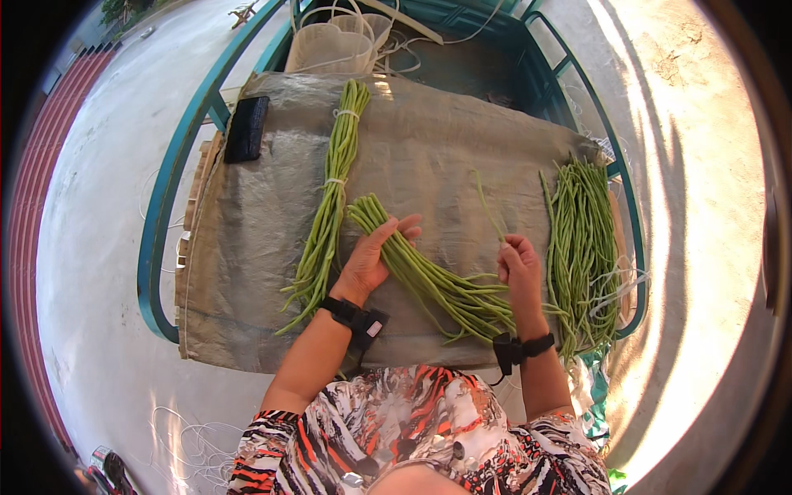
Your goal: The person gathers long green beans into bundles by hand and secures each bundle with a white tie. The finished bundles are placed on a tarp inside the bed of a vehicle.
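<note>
My left hand (370,256) is closed round the upper part of a loose bunch of long green beans (429,280), whose tails spread toward the lower right. My right hand (520,260) pinches one single long bean (487,202), its thin end pointing up and away from me. Left of the held bunch lies a tied bundle of long beans (334,186), bound with pale ties at two places. A large pile of loose long beans (582,247) rests to the right of my right hand. Both wrists wear black straps with small devices.
A grey-brown sheet (247,247) covers the work surface, framed by teal metal rails (161,214). A dark flat packet (246,129) lies at the far left. White strings (615,289) lie over the pile's right side. Behind stand pale buckets (330,48) in the teal cart bed.
</note>
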{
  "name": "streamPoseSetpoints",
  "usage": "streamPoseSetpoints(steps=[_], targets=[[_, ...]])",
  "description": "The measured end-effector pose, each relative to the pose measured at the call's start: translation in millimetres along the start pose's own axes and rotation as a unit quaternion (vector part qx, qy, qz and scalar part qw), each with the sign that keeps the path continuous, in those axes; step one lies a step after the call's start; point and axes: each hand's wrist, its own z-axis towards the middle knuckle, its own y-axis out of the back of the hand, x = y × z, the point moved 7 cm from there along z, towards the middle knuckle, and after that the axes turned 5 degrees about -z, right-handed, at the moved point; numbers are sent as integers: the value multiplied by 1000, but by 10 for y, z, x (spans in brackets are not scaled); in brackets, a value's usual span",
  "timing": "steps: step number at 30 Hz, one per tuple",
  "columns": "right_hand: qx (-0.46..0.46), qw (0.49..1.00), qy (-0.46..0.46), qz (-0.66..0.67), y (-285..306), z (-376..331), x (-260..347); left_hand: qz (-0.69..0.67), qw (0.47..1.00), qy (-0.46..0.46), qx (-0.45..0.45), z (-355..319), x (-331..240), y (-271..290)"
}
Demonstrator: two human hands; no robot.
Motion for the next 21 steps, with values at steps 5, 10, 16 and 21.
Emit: streamPoseSetpoints(steps=[5, 10, 16, 21], targets=[[115, 993, -18, -13, -640, -391, 3, -6, 1000, -2, 8, 0, 15, 29], [177, 979, 1, -101, -666, -601, -37, -20, 1000, 16, 18, -31, 16, 0], [110, 966, 52, -230, -426, -696, -27, -22, 1000, 10, 11, -67, -6, -13], [106, 961, 57, -249, -427, -713, -104, -10, 1000, 11, 2, -50, 4, -4]])
